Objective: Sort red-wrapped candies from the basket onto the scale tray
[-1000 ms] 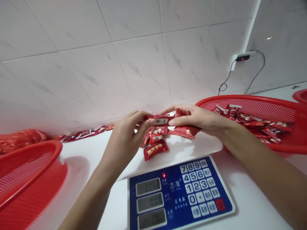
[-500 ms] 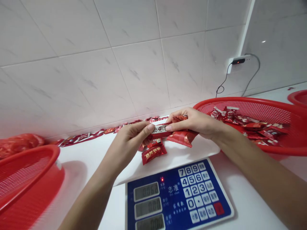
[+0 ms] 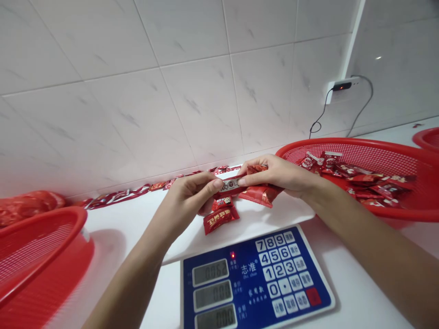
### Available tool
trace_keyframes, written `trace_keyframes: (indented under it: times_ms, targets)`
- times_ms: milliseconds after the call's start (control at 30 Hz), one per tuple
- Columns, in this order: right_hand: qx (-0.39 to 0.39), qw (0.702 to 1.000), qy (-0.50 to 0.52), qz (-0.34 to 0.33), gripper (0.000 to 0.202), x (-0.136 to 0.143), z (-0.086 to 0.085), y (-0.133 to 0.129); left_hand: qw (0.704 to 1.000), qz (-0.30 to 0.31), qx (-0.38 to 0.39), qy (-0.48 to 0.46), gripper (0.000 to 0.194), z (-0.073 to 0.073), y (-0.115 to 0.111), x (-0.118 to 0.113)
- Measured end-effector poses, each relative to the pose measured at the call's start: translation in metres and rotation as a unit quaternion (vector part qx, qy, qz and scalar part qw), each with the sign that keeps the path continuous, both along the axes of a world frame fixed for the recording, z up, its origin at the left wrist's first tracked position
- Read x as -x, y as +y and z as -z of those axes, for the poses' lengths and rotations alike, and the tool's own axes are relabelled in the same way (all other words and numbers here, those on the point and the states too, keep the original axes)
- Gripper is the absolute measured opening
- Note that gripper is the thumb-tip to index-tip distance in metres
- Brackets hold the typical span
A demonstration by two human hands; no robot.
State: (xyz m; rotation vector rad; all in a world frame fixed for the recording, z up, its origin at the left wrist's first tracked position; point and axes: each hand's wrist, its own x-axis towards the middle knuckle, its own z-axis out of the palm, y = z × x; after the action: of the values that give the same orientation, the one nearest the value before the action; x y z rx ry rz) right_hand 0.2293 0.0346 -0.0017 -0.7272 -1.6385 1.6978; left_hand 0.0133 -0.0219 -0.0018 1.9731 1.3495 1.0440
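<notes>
Above the white pan of a blue-fronted scale, my left hand pinches the left end of a small red packet with a white label. The right end of that packet is between the fingertips of my right hand. More red packets are held under the fingers and palm of my right hand. On the pan, a red packet with gold lettering lies below my left fingertips, with another red packet partly hidden behind it. The top display appears to show 0.062.
At the right, a red basket holds several red packets. Another red basket stands at the left, near a red bag. Red packets line the tiled wall. A plugged-in cable hangs at the back right.
Both hands still hold the labelled packet, which has turned slightly so more of its label shows. The packets under my right hand have shifted a little.
</notes>
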Motion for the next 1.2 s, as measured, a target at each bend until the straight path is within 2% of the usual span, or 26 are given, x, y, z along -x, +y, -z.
trace_keyframes:
  times_ms: [133, 300, 433, 567, 667, 733, 833, 933, 1200]
  targets:
    - [-0.01, 1.0, 0.005, 0.015, 0.024, 0.001, 0.005, 0.002, 0.998, -0.048, -0.026, -0.021, 0.031, 0.002, -0.001, -0.002]
    - [0.016, 1.0, 0.008, -0.019, 0.035, -0.001, 0.008, 0.007, 0.976, -0.147, -0.161, -0.003, 0.023, 0.001, -0.011, -0.004]
    - [0.028, 0.997, 0.05, -0.061, 0.042, -0.003, 0.006, 0.007, 0.975, -0.112, -0.191, -0.01, 0.025, 0.001, -0.011, -0.004]
    - [0.035, 0.998, 0.049, -0.035, 0.035, -0.001, 0.003, 0.004, 0.984, -0.073, -0.157, -0.041, 0.025, 0.001, -0.007, -0.001]
    - [0.042, 0.998, 0.036, -0.01, 0.026, 0.001, 0.003, 0.002, 0.987, -0.035, -0.078, -0.137, 0.03, 0.001, -0.005, 0.001]
    - [0.031, 0.999, 0.013, -0.009, 0.024, 0.001, 0.004, 0.002, 0.983, -0.03, -0.023, -0.179, 0.037, 0.002, -0.003, 0.002]
    - [0.008, 1.0, -0.019, -0.01, 0.021, 0.001, 0.006, 0.003, 0.984, -0.03, 0.024, -0.172, 0.039, 0.004, 0.0, 0.005]
    - [0.002, 1.0, -0.028, -0.013, 0.018, 0.0, 0.007, 0.004, 0.986, -0.026, 0.03, -0.165, 0.03, 0.005, 0.001, 0.005]
    - [0.001, 0.999, -0.05, -0.006, 0.022, 0.0, 0.008, 0.005, 0.989, -0.012, 0.016, -0.149, 0.025, 0.005, 0.002, 0.002]
